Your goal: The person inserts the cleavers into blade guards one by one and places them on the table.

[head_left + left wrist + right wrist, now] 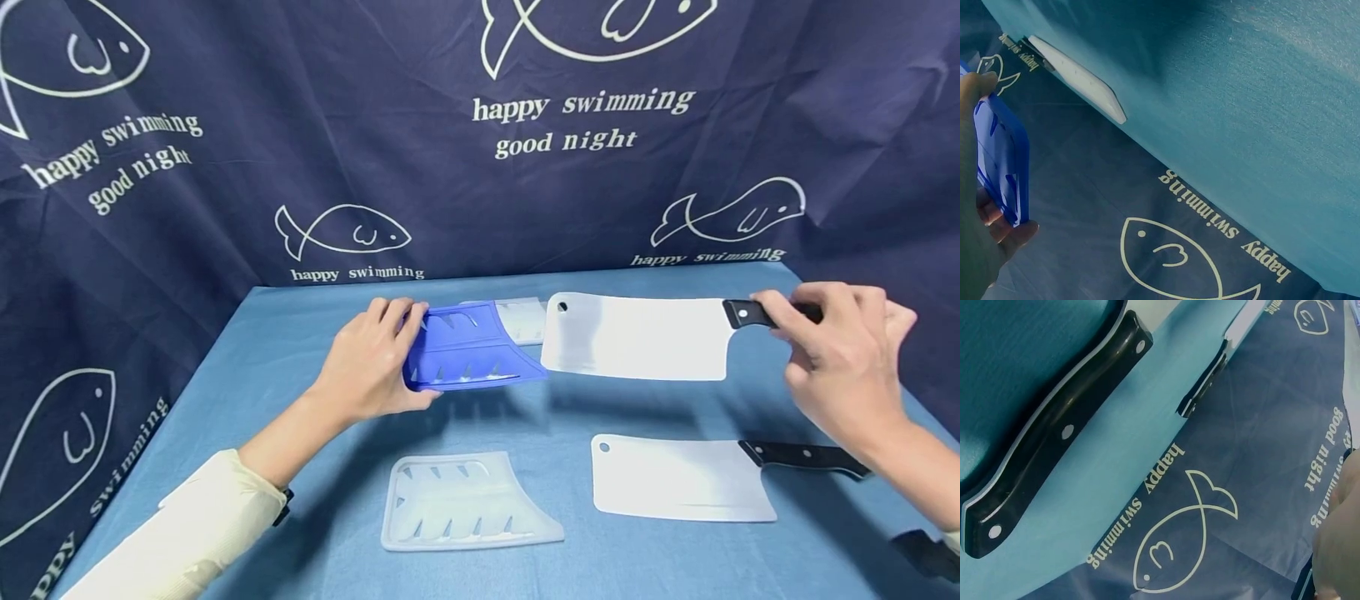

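Note:
In the head view my left hand (375, 358) holds a blue blade cover (465, 346) above the table, thumb below and fingers over its closed end. My right hand (843, 358) grips the black handle of a cleaver (637, 337), its blade level and pointing left. The blade's front edge is right beside the cover's slanted open end; whether they touch I cannot tell. A translucent white blade cover (465, 504) lies flat below. To its right a second cleaver (682, 479) rests on the cloth, handle rightward.
Behind the blue cover lies another whitish cover (522, 321), partly hidden. A black handle (1207, 381) shows at the table's far edge in the right wrist view. The table has a blue cloth (315, 550); a dark fish-printed curtain (450, 192) stands behind it.

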`<state>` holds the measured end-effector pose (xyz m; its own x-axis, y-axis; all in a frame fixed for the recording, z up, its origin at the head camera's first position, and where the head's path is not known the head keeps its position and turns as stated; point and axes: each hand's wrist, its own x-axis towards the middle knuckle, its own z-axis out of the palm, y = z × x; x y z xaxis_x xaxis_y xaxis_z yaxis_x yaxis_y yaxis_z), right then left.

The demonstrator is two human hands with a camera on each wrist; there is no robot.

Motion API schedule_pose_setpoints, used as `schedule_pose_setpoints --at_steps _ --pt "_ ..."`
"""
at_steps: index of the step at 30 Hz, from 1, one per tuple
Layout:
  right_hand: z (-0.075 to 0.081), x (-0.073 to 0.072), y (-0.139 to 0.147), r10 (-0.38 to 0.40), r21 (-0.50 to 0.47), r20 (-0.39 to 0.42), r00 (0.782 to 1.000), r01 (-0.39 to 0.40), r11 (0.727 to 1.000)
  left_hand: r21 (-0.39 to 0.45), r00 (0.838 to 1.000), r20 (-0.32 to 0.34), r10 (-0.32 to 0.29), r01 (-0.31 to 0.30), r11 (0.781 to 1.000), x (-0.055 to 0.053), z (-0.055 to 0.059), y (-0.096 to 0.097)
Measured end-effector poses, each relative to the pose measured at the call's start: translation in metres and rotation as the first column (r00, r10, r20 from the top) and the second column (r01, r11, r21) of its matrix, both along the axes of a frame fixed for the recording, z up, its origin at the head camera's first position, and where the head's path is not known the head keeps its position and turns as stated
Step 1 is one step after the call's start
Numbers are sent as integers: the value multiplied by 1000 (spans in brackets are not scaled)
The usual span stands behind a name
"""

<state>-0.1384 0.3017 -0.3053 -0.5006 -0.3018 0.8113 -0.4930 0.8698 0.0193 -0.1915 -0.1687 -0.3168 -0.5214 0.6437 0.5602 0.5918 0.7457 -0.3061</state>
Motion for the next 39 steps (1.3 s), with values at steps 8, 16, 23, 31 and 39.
schedule_pose_setpoints --at_steps 8,16,23,31,39 --pt "-2 -1 -4 -8 39 24 1000 7 999 -7 1000 -9 -28 28 1000 2 1 4" --pt "-7 -8 -21 36 62 24 999 -38 997 -61 997 -11 -73 72 996 0 -1 19" --pt "-13 -14 -42 57 43 1 998 -57 997 -54 994 -35 -104 102 993 -2 -3 33" --pt "-17 -18 -75 44 39 38 998 -45 998 -8 994 -9 -109 109 994 1 -3 57" --pt "-17 -15 -98 10 78 67 998 -15 997 -15 996 56 -66 67 998 9 -1 71"
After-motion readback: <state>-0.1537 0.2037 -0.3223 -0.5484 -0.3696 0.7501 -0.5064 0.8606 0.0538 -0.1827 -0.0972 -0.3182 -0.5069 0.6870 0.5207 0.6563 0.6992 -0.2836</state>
